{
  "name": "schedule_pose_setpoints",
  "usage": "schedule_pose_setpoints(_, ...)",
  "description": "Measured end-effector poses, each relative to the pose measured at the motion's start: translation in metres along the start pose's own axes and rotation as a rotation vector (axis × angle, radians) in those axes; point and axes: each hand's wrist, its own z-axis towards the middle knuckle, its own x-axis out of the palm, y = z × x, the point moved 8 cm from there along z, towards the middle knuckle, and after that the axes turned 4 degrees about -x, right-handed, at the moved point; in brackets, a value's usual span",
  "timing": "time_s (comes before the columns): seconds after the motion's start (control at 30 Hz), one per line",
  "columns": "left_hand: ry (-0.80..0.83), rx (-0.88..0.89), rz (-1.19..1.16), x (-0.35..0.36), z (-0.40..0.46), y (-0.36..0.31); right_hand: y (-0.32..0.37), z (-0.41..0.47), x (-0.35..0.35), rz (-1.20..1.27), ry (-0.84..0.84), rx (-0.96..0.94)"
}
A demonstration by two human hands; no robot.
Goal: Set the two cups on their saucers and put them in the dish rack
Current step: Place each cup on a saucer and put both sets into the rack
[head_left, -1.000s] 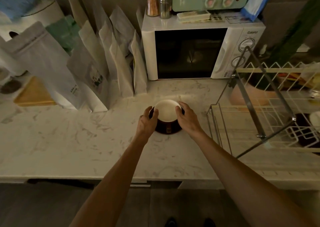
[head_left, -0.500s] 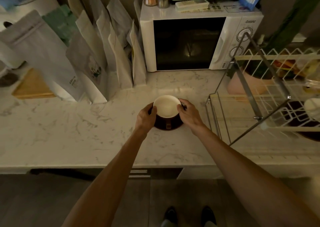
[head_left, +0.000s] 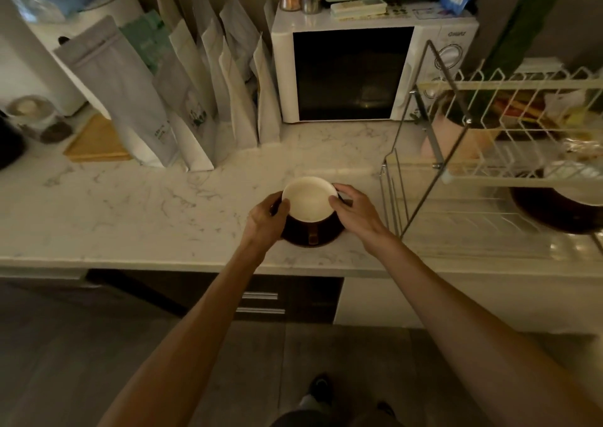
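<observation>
The dark brown cup with a cream-white inside (head_left: 309, 203) sits on its dark brown round saucer (head_left: 310, 235) on the white marble-patterned counter (head_left: 146, 211), close to the counter's near edge; the cup's handle points toward the person. Both hands grasp the set from its sides. The left hand (head_left: 266, 216) curls round the left rim of the saucer with its thumb against the cup's wall; the right hand (head_left: 354, 209) curls round the right rim, its fingers touching the cup's lip.

Just right of the right hand stands the two-tier wire dish rack (head_left: 489, 172), its left end frame upright and near the wrist. On the rack's lower tier, at the far right, a second dark brown saucer (head_left: 551, 213) lies with a pale cup on it, mostly cut off by the picture's edge. Bare wire shelf lies between that saucer and the rack's left end.

Left of the held saucer the counter runs bare for a long stretch. Farther back stands a row of upright pale paper pouches (head_left: 195, 100), leaning on one another, and a white microwave oven with a dark door (head_left: 352, 71) behind the cup, with open counter between them. A wooden board (head_left: 96, 141) lies flat at the far left.
</observation>
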Motion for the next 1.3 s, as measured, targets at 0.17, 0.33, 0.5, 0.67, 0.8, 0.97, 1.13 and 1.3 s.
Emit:
schedule_pose_setpoints(0.17, 0.004, -0.017, -0.010, 0.000, -0.046, 0.007, 0.002, -0.046, -0.008, 0.040, 0.075, -0.012)
schedule_pose_setpoints(0.33, -0.012, -0.083, -0.006, 0.009, -0.090, 0.016, -0.005, -0.087, -0.023, 0.055, 0.117, -0.018)
schedule_pose_setpoints(0.5, -0.011, -0.108, -0.026, 0.028, -0.126, 0.014, -0.017, -0.116, -0.044, 0.065, 0.160, 0.007)
schedule_pose_setpoints(0.67, 0.033, -0.097, -0.055, 0.056, -0.151, 0.005, -0.025, -0.137, -0.077, 0.064, 0.157, 0.012)
schedule_pose_setpoints(0.8, 0.093, -0.079, -0.066, 0.088, -0.164, -0.008, -0.037, -0.150, -0.113, 0.056, 0.129, 0.029)
schedule_pose_setpoints(0.97, 0.162, -0.042, -0.061, 0.137, -0.174, -0.032, -0.051, -0.159, -0.167, 0.056, 0.067, 0.046)
schedule_pose_setpoints(1.13, 0.219, 0.006, -0.061, 0.182, -0.176, -0.061, -0.065, -0.157, -0.219, 0.071, -0.010, 0.088)
schedule_pose_setpoints(1.3, 0.228, 0.030, -0.083, 0.216, -0.159, -0.085, -0.072, -0.141, -0.253, 0.096, -0.078, 0.091)
